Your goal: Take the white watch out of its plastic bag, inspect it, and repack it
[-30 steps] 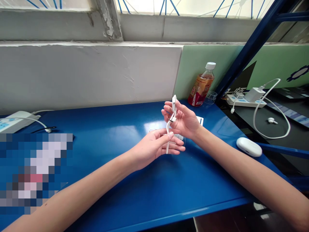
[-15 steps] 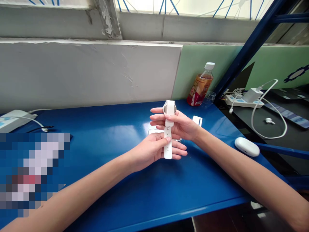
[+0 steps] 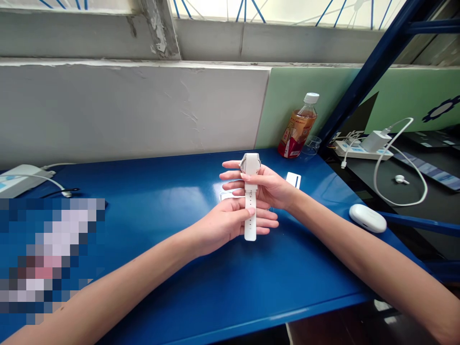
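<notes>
A wristwatch (image 3: 250,225) with a white strap is held upright between my two hands above the blue desk (image 3: 172,302). My left hand (image 3: 233,218) pinches the lower, holed strap end, its thumb in front and its fingers stretched out behind. My right hand (image 3: 266,184) grips the upper part just below the round case, thumb across the front and fingers spread behind. Strap material covers much of the case, so the dial cannot be seen. Partly hidden behind the hands, a white object (image 3: 230,195) lies on the desk.
A drink bottle (image 3: 297,127) stands at the back against the green panel. A white card (image 3: 293,179) and a white earbud case (image 3: 367,218) lie to the right. Power strips (image 3: 362,149) with cables sit at both sides. A blue bar (image 3: 366,81) slants up at the right.
The watch's upper end has tipped slightly left and down, showing more of the case's side. My right hand's fingers have shifted a little left; my left hand keeps its hold.
</notes>
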`<state>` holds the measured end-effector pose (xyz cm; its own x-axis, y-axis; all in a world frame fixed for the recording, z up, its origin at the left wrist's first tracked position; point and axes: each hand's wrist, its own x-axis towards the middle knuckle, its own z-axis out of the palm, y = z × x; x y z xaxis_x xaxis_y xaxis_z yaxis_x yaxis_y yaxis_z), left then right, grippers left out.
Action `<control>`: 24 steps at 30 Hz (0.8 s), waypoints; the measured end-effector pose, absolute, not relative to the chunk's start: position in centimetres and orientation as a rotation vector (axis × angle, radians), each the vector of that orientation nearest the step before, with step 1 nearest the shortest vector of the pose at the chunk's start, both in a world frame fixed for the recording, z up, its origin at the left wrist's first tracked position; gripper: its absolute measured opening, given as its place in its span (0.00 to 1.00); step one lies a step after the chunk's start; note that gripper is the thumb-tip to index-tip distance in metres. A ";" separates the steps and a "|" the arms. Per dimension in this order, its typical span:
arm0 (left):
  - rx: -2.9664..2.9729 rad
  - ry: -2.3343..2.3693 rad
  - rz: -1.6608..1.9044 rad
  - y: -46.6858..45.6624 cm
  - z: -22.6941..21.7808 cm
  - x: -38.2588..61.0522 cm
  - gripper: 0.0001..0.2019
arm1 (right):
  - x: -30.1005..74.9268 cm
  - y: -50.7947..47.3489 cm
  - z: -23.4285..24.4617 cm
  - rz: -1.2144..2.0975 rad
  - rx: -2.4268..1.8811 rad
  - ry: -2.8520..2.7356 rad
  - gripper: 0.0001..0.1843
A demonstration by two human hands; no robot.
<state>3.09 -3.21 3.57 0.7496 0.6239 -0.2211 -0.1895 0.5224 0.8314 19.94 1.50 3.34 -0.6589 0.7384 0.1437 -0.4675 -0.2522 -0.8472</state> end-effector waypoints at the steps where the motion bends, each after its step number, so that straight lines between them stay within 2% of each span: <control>1: 0.899 0.536 0.515 -3.2 3.6 3.1 0.13 | 19.9 1.5 3.3 1.977 -0.375 -1.200 0.19; 24: 0.884 0.554 0.515 -3.6 3.2 3.3 0.15 | 20.1 1.4 3.8 1.992 -0.386 -1.292 0.17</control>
